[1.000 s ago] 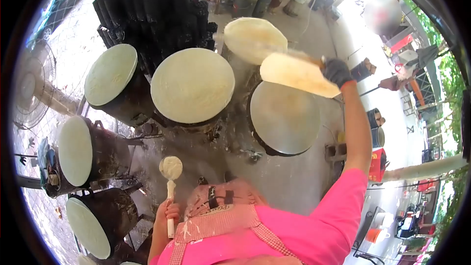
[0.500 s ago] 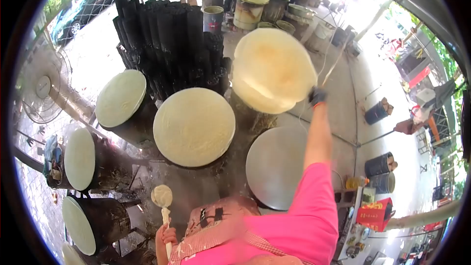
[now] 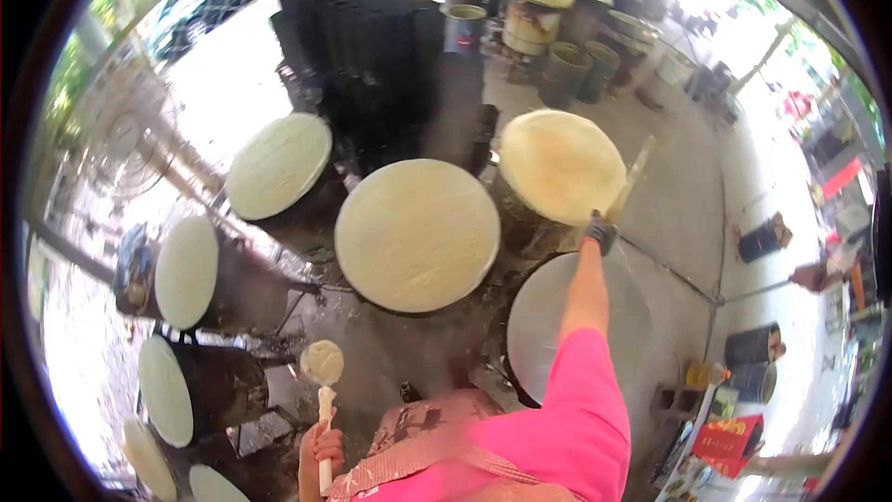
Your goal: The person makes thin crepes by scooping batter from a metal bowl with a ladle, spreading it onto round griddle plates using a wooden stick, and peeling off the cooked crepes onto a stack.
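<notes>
In the head view, the left hand is closed round the pale handle of a ladle whose round head is coated in cream batter. The right hand in a dark glove is closed — partly blurred — round a long thin stick, right by the lower-right edge of a round, browned flatbread. Behind the forearm lies a bare grey round griddle; left of it, a wide griddle covered in pale batter (coated right to its edge).

fan: blurred | bare griddle: partly behind arm | lowest pale disc: cut off by bottom edge
</notes>
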A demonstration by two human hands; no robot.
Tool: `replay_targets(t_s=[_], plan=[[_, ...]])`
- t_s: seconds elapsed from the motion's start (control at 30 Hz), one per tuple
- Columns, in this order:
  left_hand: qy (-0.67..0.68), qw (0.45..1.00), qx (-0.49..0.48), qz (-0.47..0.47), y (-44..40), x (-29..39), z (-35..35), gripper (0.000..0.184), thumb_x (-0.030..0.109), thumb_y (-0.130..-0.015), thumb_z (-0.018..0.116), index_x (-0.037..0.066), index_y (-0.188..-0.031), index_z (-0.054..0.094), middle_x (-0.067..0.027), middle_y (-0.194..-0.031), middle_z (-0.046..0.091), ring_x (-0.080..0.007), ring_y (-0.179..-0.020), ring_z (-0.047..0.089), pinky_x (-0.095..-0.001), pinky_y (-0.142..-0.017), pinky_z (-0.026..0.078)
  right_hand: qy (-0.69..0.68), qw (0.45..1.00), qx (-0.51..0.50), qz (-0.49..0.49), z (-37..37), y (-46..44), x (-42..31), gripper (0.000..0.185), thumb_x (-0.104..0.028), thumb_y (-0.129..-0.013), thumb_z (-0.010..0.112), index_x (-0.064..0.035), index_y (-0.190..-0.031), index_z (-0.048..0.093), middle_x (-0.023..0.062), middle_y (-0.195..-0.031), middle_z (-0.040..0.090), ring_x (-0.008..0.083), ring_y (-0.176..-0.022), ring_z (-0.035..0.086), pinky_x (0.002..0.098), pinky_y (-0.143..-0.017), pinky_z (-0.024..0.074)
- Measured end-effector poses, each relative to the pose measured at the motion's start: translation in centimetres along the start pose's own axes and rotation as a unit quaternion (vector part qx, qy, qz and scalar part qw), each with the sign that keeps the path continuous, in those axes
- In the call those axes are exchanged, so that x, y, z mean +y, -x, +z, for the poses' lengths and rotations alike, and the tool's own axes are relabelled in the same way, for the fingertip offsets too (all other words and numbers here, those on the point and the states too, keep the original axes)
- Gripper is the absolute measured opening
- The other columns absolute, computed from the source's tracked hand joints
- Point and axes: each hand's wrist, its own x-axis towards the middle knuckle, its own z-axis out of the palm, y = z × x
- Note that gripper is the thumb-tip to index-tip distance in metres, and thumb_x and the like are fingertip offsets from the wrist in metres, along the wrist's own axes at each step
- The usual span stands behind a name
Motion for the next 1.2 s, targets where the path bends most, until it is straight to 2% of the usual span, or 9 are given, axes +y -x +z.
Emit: replay_targets(t_s=[0.27,0.33,0.43,0.47,0.6,0.67,0.83,1.07,1.2], plan=[[0.017,0.988,-0.093,0.121,5.7,-2.5,-7.6,0.025,0.018,-0.089,0.039,0.012,-0.111,0.049,0.0014,-0.054,0.033,-0.0053,-0.039,0.03,-0.0176,-0.032,0.027,-0.079,0.871,-0.181,-0.449,4.3,14.8,-1.1,0.045,-0.045,-0.076,0.051,-0.0009,-0.073,0.059,0.0126,-0.059,0.058,0.0266,-0.056,0.055,0.0411,-0.053,0.0422],[-0.021,0.955,-0.07,0.288,7.3,-7.3,-7.9,0.02,0.021,-0.087,0.044,0.007,-0.099,0.052,0.0026,-0.054,0.033,-0.0041,-0.039,0.029,-0.0163,-0.031,0.026,-0.15,0.82,-0.475,-0.281,-3.1,28.8,-5.1,0.023,-0.028,-0.076,0.059,-0.0062,-0.07,0.056,0.0,-0.046,0.041,0.0087,-0.034,0.037,0.028,-0.031,0.0302],[0.06,0.948,-0.148,0.276,7.9,-9.4,-17.0,0.02,0.022,-0.087,0.045,0.006,-0.074,0.047,0.0016,-0.05,0.035,-0.005,-0.035,0.031,-0.0188,-0.027,0.026,-0.046,0.641,-0.714,-0.278,-2.9,40.2,-1.7,0.012,-0.019,-0.08,0.056,-0.0086,-0.074,0.057,-0.0017,-0.049,0.042,0.0094,-0.038,0.038,0.0262,-0.035,0.0334],[0.111,0.929,-0.131,0.326,8.7,-11.6,-18.1,0.021,0.022,-0.085,0.047,0.006,-0.071,0.046,0.0012,-0.05,0.035,-0.0052,-0.034,0.03,-0.0187,-0.027,0.026,-0.016,0.473,-0.633,-0.613,2.9,42.2,1.2,0.013,-0.018,-0.079,0.057,-0.0074,-0.071,0.058,-0.0008,-0.053,0.046,0.0094,-0.045,0.042,0.0252,-0.042,0.0363],[0.176,0.85,-0.2,0.454,11.4,-19.8,-26.2,0.017,0.028,-0.086,0.047,0.016,-0.075,0.042,0.0018,-0.05,0.032,-0.0058,-0.034,0.028,-0.0187,-0.027,0.024,-0.013,0.22,-0.814,-0.537,-2.3,55.8,7.9,0.016,-0.02,-0.074,0.062,-0.0036,-0.074,0.06,-0.0009,-0.051,0.047,0.0104,-0.039,0.039,0.0292,-0.036,0.0309],[0.178,0.782,-0.213,0.558,13.6,-24.0,-29.5,0.008,0.028,-0.088,0.045,0.021,-0.083,0.044,0.0009,-0.052,0.033,-0.0061,-0.034,0.029,-0.0177,-0.027,0.022,0.179,0.222,-0.786,-0.548,-15.4,62.5,9.0,0.016,-0.02,-0.074,0.063,-0.0046,-0.076,0.061,0.0,-0.05,0.046,0.0109,-0.041,0.041,0.0297,-0.039,0.0343],[0.073,0.65,-0.079,0.753,19.8,-28.6,-42.6,0.057,0.015,-0.083,0.05,0.031,-0.129,0.021,-0.0036,-0.067,0.04,-0.0089,-0.042,0.035,-0.017,-0.028,0.026,-0.011,-0.089,-0.52,-0.849,-26.5,78.3,19.9,0.027,-0.036,-0.073,0.058,-0.0096,-0.078,0.063,0.0113,-0.062,0.057,0.0273,-0.06,0.055,0.0392,-0.052,0.0422],[0.189,0.71,0.06,0.675,24.1,-20.7,-66.7,0.024,0.017,-0.082,0.052,0.017,-0.102,0.039,0.0004,-0.056,0.035,-0.0054,-0.039,0.032,-0.0155,-0.028,0.024,-0.017,-0.352,-0.376,-0.857,-39.2,84.4,40.9,0.03,-0.038,-0.073,0.054,-0.0086,-0.075,0.061,0.017,-0.07,0.058,0.0335,-0.069,0.056,0.0397,-0.061,0.0458],[0.344,0.762,-0.013,0.549,23.8,-20.4,-69.7,0.018,0.018,-0.083,0.051,0.016,-0.097,0.039,0.0014,-0.054,0.034,-0.0048,-0.038,0.031,-0.0154,-0.028,0.024,0.124,-0.223,-0.302,-0.919,-38.6,81.9,40.5,0.037,-0.044,-0.078,0.049,-0.0081,-0.074,0.059,0.0138,-0.07,0.059,0.0321,-0.068,0.057,0.04,-0.061,0.0451]])
